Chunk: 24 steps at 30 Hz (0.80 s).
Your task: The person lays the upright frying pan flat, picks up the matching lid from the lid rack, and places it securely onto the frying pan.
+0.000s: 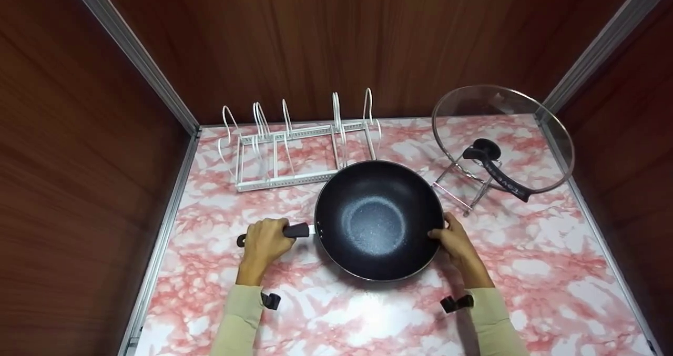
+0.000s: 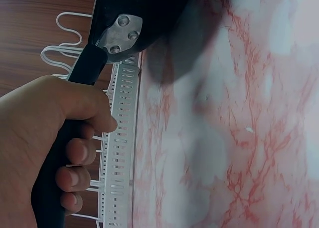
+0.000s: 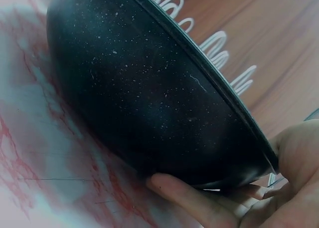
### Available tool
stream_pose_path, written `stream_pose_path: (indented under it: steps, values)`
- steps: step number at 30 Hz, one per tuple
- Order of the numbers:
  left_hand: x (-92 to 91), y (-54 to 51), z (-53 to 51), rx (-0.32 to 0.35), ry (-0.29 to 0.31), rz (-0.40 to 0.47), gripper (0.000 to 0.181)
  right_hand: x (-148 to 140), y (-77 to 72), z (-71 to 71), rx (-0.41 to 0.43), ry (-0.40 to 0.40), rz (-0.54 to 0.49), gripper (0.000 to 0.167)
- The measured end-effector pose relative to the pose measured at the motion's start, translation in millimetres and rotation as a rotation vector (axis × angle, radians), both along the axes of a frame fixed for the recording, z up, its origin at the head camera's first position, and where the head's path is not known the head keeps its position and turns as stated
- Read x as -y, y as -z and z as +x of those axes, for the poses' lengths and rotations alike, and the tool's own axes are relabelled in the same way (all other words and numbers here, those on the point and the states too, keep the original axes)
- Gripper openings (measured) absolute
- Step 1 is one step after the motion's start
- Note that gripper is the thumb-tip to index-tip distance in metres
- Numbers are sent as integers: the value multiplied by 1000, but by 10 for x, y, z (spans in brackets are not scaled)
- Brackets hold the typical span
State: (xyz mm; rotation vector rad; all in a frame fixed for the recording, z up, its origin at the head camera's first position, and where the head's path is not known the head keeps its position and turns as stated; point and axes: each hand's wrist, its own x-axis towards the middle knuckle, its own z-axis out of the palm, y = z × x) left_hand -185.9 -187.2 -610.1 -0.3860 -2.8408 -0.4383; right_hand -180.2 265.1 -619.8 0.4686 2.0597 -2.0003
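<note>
A black wok [image 1: 374,224] with a speckled base is held up between both hands in front of the white rack, its inside facing the head camera. My left hand [image 1: 267,240] grips its black handle [image 2: 91,66], thumb and fingers curled around it in the left wrist view. On the opposite side, my right hand [image 1: 456,240] pinches the rim, thumb over the edge. In the right wrist view its fingers [image 3: 192,200] lie under the wok's dark outer wall [image 3: 134,88]. Below the wok, a shadow falls on the tabletop.
The white wire rack [image 1: 286,182] stands at the back of the red-and-white marbled table [image 1: 210,314]. To the right, a glass lid [image 1: 531,151] with a black handle leans on a small metal stand [image 1: 452,195]. Brown wooden panels [image 1: 336,46] enclose the back and sides.
</note>
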Motion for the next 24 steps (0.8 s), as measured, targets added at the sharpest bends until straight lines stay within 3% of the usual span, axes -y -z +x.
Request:
stream_pose_path:
  steps: [12, 24]
  values:
    - [15, -55, 0, 38, 27, -8, 25, 4, -1, 10, -10, -15, 19, 42]
    - [35, -93, -4, 129, 64, 20, 38, -8, 3, 22, -6, -30, 62, 44]
